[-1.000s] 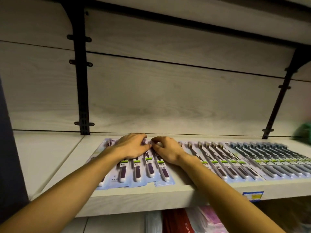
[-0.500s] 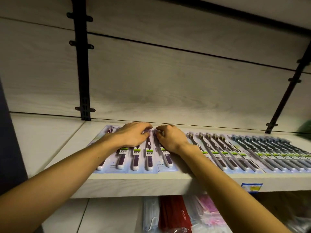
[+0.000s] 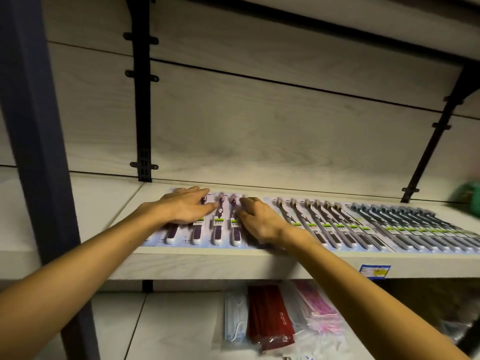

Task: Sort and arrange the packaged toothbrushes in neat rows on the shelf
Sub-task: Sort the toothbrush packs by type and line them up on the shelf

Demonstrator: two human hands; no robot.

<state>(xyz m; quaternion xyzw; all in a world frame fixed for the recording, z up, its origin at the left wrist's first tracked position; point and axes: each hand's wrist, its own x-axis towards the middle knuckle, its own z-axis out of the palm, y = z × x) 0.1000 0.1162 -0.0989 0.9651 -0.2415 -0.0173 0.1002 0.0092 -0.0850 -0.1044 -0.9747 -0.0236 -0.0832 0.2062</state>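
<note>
Shelf (image 3: pixel 207 266): pale wood-grain board, a price label (image 3: pixel 374 271) on its front edge.
Purple toothbrush packs (image 3: pixel 217 227): lying flat in a row at the shelf's left end.
Left hand (image 3: pixel 185 207): fingers straight, pressing flat on those packs.
Right hand (image 3: pixel 259 220): fingers curled onto the row's right-hand pack; probably a pinch, though blurred.
Grey toothbrush packs (image 3: pixel 415 227): overlapping row further right along the shelf.
Face-mask packets (image 3: pixel 270 323): below the shelf.

Both my forearms reach forward and converge. My left hand (image 3: pixel 185 206) lies palm down, fingers (image 3: pixel 207 206) straight and spread flat. My right hand (image 3: pixel 259 220) sits just beside it, palm down, its fingers bent at the knuckles, the tips pressed downward.
</note>
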